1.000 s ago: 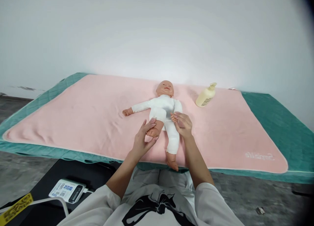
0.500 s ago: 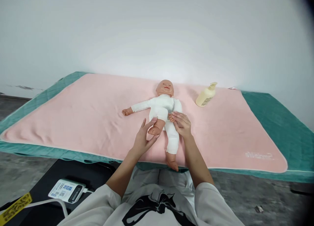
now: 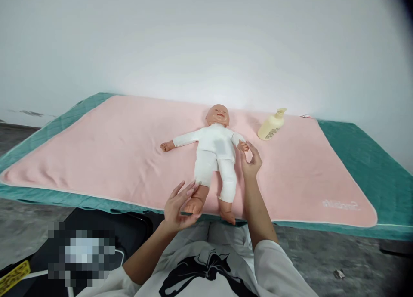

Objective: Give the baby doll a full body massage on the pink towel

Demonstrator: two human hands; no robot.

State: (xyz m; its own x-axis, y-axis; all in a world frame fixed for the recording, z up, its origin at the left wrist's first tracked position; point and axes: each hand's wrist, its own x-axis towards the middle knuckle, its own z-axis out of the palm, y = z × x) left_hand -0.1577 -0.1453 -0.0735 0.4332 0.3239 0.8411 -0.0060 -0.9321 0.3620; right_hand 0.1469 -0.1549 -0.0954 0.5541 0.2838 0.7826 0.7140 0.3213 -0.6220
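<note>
A baby doll (image 3: pixel 206 159) in a white cloth suit lies on its back on the pink mat (image 3: pixel 129 159), head toward the wall and feet toward me. My left hand (image 3: pixel 179 206) cups the doll's foot on the left, fingers along the ankle and thumb below the sole. Between the thumb and fingers of my right hand (image 3: pixel 251 160) is the doll's small fist on the right side. The doll's other arm stretches out to the left, untouched. Both of its legs lie extended toward the near edge.
A pale yellow pump bottle (image 3: pixel 270 125) stands on the mat, right of the doll. Green quilted cover (image 3: pixel 364 159) shows around the mat. A white wall (image 3: pixel 206 43) rises behind. At lower left, a black surface (image 3: pixel 119 221) carries a blurred-out pale item and a white cable.
The doll's bent left-side leg has been straightened toward me with my left hand. My right hand has moved the doll's arm from across its belly outward to the right.
</note>
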